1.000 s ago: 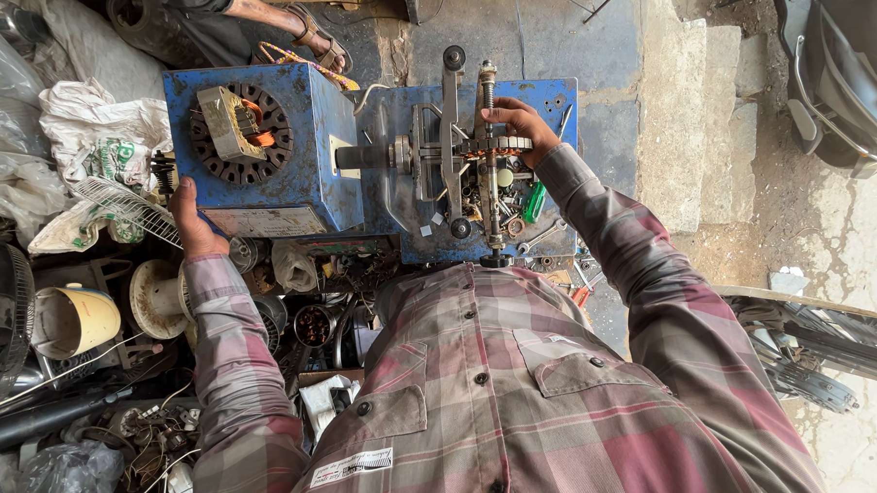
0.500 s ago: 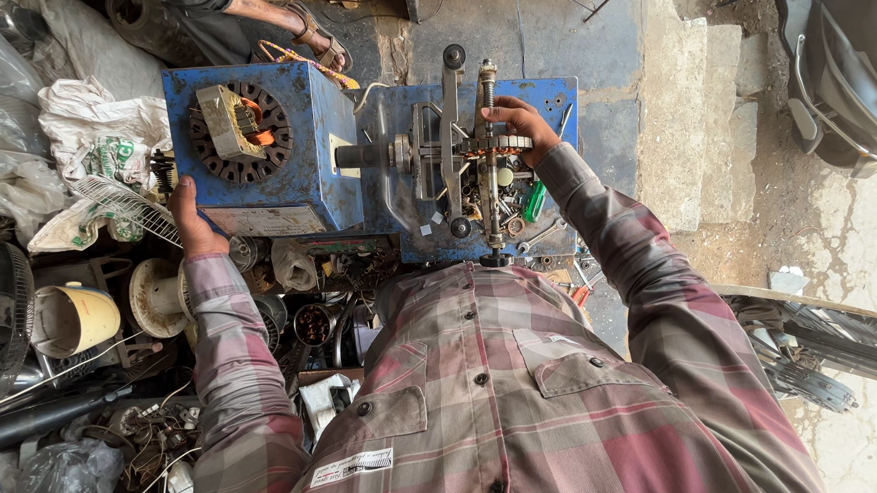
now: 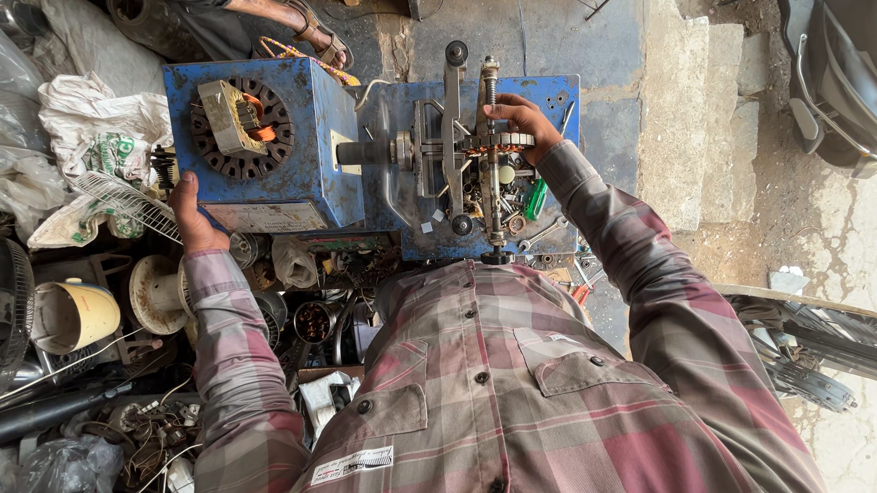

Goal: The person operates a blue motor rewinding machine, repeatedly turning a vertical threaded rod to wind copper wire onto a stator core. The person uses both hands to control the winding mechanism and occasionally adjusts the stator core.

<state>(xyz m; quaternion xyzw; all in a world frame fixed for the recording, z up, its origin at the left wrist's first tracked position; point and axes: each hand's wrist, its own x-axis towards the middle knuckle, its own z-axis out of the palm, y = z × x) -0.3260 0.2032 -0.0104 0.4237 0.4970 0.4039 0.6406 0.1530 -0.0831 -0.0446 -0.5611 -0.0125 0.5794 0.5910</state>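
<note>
A blue winding machine [image 3: 295, 183] stands in front of me, with a round slotted stator [image 3: 240, 129] mounted on its box. My left hand [image 3: 193, 215] rests on the box's near left corner. My right hand [image 3: 523, 121] grips a toothed gear wheel [image 3: 498, 142] on the vertical threaded shaft [image 3: 489, 132] of the machine's blue plate [image 3: 560, 95]. A black crank arm [image 3: 451, 130] runs beside the shaft. A green-handled screwdriver [image 3: 534, 198] lies on the plate near my right wrist.
Another person's sandalled foot [image 3: 315, 28] is beyond the machine. White sacks [image 3: 92, 137], a fan guard [image 3: 119, 201], a cream bucket [image 3: 72, 313] and motor scrap crowd the left. A concrete step [image 3: 696, 119] and a scooter [image 3: 853, 67] lie to the right.
</note>
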